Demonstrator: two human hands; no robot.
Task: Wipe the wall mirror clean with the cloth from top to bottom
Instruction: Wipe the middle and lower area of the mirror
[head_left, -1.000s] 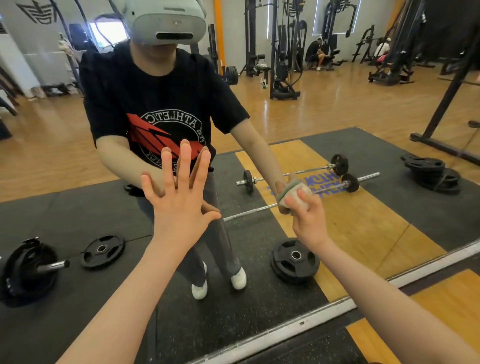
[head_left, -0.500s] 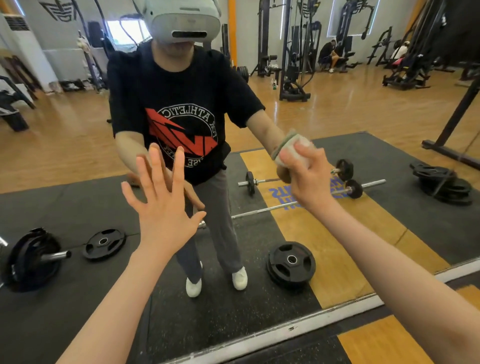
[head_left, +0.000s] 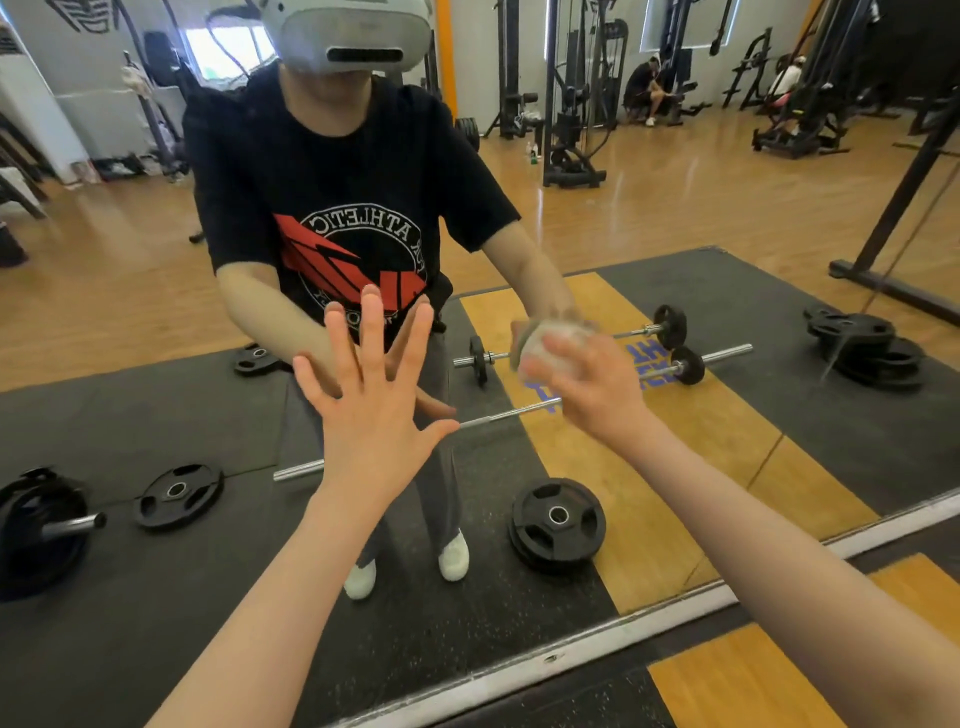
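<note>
The wall mirror (head_left: 675, 234) fills nearly the whole view and shows my own reflection in a black T-shirt and a white headset. My left hand (head_left: 371, 400) is flat against the glass with its fingers spread, at about waist height of the reflection. My right hand (head_left: 592, 384) grips a bunched pale cloth (head_left: 553, 340) and presses it on the glass to the right of the left hand. The cloth and that hand are blurred by motion. Both my forearms reach up from the bottom of the frame.
A pale metal strip (head_left: 649, 621) marks the mirror's bottom edge, with black and yellow gym flooring (head_left: 737, 680) below it. In the reflection lie a barbell, weight plates and gym machines, with people sitting far behind.
My right hand with the cloth rose half a second ago and has now come back down the glass. The left hand stays flat on the mirror. The camera has tilted slightly.
</note>
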